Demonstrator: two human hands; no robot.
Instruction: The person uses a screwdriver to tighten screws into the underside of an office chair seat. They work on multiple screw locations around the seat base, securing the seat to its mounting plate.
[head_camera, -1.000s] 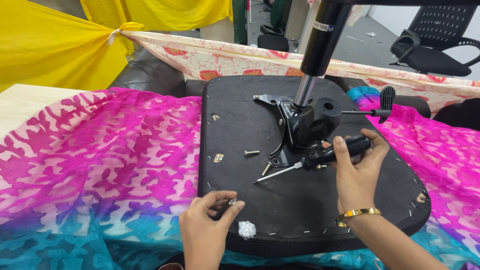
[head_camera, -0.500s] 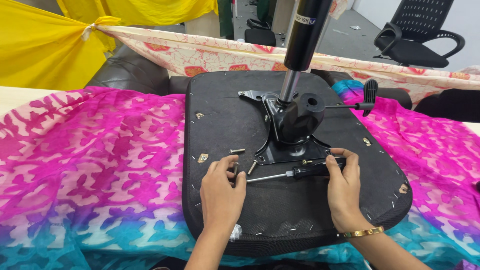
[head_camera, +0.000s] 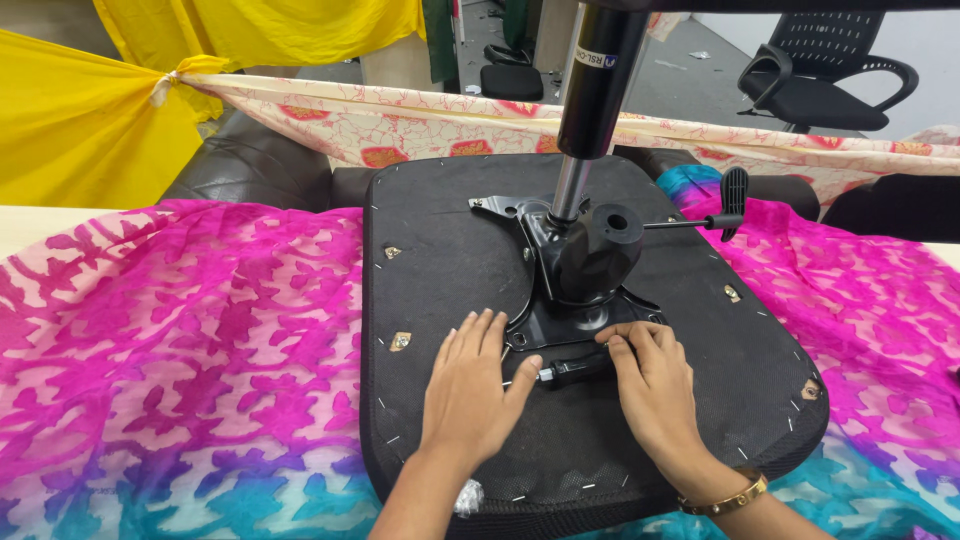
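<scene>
Head view looks down on an upturned chair seat (head_camera: 450, 250), its black underside facing up on a surface draped in pink cloth (head_camera: 180, 340). The left hand (head_camera: 470, 385) lies flat and open on the seat, fingers spread and holding nothing; its fingertips touch the edge of the metal plate (head_camera: 560, 325), and its thumb reaches toward the tip end of the screwdriver (head_camera: 575, 367), seemingly to steady the seat and guide the tip. The right hand (head_camera: 650, 385) is curled over the screwdriver's black handle just beside the left thumb, fingers closed loosely around it, pressing it low against the seat; the shaft is mostly hidden between the two hands, so whether the tip sits in a screw cannot be told. Directly beyond both hands the plate carries the black mechanism (head_camera: 590, 255) with the gas cylinder (head_camera: 595, 90) standing upright from it. A lever (head_camera: 715, 205) sticks out beyond the right hand. Left of the left hand a small bracket (head_camera: 400, 341) sits on the seat. A gold bangle (head_camera: 722, 497) circles the right wrist.
</scene>
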